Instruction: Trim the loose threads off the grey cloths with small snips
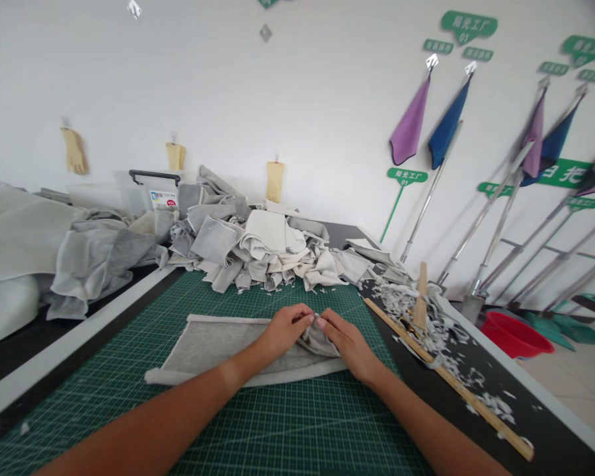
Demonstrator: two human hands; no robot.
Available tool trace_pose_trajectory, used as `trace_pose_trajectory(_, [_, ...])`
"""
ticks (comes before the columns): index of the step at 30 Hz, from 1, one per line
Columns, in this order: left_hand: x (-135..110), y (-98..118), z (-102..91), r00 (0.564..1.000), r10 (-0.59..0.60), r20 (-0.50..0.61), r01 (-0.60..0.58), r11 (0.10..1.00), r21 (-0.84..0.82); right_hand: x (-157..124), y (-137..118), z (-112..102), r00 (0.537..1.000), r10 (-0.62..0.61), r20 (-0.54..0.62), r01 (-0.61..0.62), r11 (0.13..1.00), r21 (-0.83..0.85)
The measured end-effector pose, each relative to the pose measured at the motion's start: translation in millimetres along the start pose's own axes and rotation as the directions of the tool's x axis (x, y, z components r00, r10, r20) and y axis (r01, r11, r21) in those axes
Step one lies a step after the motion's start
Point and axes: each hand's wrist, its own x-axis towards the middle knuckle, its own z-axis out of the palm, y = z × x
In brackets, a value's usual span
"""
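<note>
A long piece of grey fabric [208, 347] with pale, rolled edges lies across the green cutting mat [277, 430]. At its far right corner, my left hand [292, 325] and my right hand [341, 336] meet with their fingertips almost touching. Both hands pinch the fabric there, thumbs against fingers, and the cloth is bunched up between them. The left end of the piece rests flat on the mat. What exactly sits between the fingertips is too small to make out.
A heap of grey and white fabric pieces [262, 238] covers the mat's far edge. On the right lie a wooden ruler [451, 380], a shorter wood strip [420, 297] and fabric scraps [396, 301]. A red basin [515, 334] stands on the floor beyond.
</note>
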Motion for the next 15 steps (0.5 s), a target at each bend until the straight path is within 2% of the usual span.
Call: trace_pose_trajectory(15, [0.3, 1.1, 0.3, 1.0, -0.018, 0.01, 0.019, 0.999, -0.036, 1.3, 5.9, 2.8, 0.999, -0.027, -0.026, 0.027, 1.0, 0.004])
